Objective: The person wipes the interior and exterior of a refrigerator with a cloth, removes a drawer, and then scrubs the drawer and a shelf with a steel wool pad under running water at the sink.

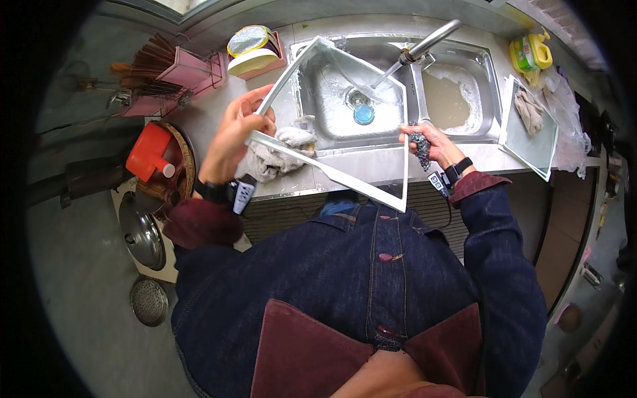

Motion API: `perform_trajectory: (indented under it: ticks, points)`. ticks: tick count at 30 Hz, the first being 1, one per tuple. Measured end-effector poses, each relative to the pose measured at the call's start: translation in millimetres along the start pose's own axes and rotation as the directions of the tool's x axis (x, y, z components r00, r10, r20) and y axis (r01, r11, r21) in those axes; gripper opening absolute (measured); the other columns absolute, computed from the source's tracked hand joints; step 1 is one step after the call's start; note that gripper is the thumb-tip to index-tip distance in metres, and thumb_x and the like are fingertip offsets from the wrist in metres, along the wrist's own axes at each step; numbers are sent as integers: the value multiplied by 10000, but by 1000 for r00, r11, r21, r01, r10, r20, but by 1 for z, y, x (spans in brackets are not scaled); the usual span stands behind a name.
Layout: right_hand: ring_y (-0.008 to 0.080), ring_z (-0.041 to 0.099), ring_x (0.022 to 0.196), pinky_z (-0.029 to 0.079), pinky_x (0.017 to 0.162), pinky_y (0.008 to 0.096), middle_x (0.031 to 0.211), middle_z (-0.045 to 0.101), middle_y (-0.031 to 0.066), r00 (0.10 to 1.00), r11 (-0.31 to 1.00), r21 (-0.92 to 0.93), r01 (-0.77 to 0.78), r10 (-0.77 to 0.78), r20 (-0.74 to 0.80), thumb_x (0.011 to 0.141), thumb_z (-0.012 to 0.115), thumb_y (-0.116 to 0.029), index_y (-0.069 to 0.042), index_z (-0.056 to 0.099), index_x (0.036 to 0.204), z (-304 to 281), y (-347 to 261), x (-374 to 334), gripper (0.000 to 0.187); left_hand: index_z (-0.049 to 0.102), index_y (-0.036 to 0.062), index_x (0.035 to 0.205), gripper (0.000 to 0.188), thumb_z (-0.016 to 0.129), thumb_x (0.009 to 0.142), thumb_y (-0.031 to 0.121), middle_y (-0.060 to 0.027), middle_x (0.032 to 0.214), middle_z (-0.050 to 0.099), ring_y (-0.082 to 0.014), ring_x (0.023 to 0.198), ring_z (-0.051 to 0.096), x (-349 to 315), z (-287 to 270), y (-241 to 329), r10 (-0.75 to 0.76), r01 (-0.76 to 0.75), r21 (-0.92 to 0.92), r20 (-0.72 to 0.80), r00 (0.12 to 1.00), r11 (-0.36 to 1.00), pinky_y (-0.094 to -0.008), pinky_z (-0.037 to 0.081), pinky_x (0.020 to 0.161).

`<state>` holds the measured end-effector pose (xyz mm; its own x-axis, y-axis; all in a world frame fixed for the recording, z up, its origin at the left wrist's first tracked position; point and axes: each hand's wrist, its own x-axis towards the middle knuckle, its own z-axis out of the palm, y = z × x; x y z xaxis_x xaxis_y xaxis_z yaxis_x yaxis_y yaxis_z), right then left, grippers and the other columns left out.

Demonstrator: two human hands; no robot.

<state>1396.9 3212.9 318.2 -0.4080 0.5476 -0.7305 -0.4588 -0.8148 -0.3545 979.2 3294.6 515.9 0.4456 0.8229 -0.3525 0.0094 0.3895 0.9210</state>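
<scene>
A transparent glass shelf with a white frame (358, 186), like one from a fridge, is held tilted above the left sink basin (318, 129). My left hand (237, 132) grips its left corner, thumb on the near side. At the right edge is my right hand (438, 144), closed around a grey steel-wool scourer (421, 148); its fingers touch the frame. The tap (430, 44) reaches over the basin, and wet streaks show on the glass. Through the pane a blue round drain piece (363, 115) is visible. A grey cloth (269, 158) lies beside my left hand.
Cloudy, sudsy water (446, 99) stands in the right basin. Right of it lies another white-framed glass shelf (541, 142) with a rag (529, 113) on it, near a yellow-green bottle (531, 53). Leftward are a pink utensil rack (192, 69), an orange-red dipper (147, 151) and a pot lid (142, 231).
</scene>
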Motion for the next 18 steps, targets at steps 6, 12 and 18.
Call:
perform_trajectory:
  ticks: [6,12,18]
  points:
    - [101,557,528,457,449,226,988,679,180,986,989,107,-106,90,140,924,669,-147,-93,546,1306,-7,-1,9,405,325,-48,1532,774,479,774,-79,-115,917,564,-159,638,639,-29,81,-4,217,-172,192,-245,945,966,-263,493,574]
    - [155,597,535,481,438,280,788,644,131,989,982,121,-147,146,16,972,593,-208,-93,543,1088,9,-15,41,171,236,13,1585,842,470,784,-96,-88,976,533,-130,654,601,-35,124,2,298,-199,345,-262,918,917,-259,499,577]
    - [180,569,552,443,445,311,776,600,112,1000,984,176,-21,22,-4,992,596,-227,-122,541,1135,31,-25,107,185,59,44,1622,972,460,751,-119,-94,1022,504,-123,696,603,-35,164,-2,413,-210,539,-287,864,816,-254,514,595]
